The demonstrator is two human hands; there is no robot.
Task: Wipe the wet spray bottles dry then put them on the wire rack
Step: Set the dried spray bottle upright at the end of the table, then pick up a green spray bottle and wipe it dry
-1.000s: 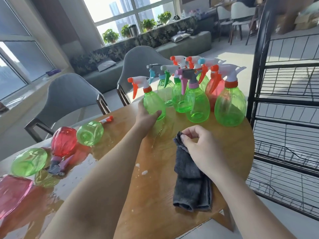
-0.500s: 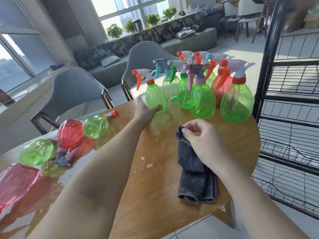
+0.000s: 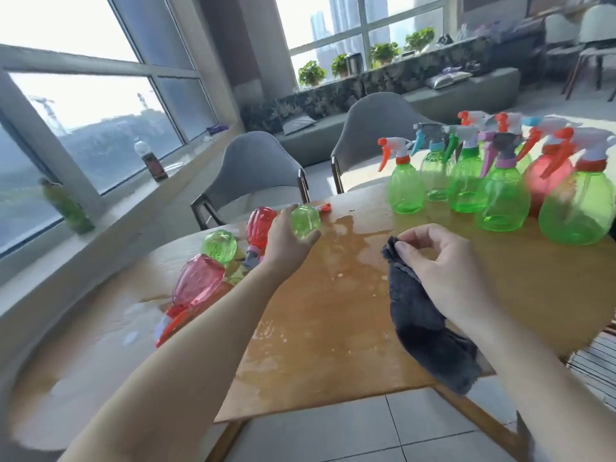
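My left hand (image 3: pixel 286 240) wraps around the base of a green spray bottle (image 3: pixel 305 221) that lies on its side on the wet wooden table (image 3: pixel 333 315). My right hand (image 3: pixel 443 261) pinches a dark grey cloth (image 3: pixel 423 325) that hangs to the tabletop. Several upright spray bottles, mostly green (image 3: pixel 405 185) and one red (image 3: pixel 546 176), stand grouped at the far right. More bottles lie on their sides at the left: a red one (image 3: pixel 261 225), a green one (image 3: pixel 219 245) and a pink one (image 3: pixel 197 285). A corner of the wire rack (image 3: pixel 596 361) shows at the right edge.
Water pools on the table (image 3: pixel 353 235) between my hands. Two grey chairs (image 3: pixel 253 168) stand behind the table. A windowsill on the left carries a dark bottle (image 3: pixel 151 160) and a green bottle (image 3: pixel 66 206).
My left hand left the upright green bottle and moved left onto the lying green bottle. The view swung left, so the rack is mostly out of sight. My right hand kept the cloth.
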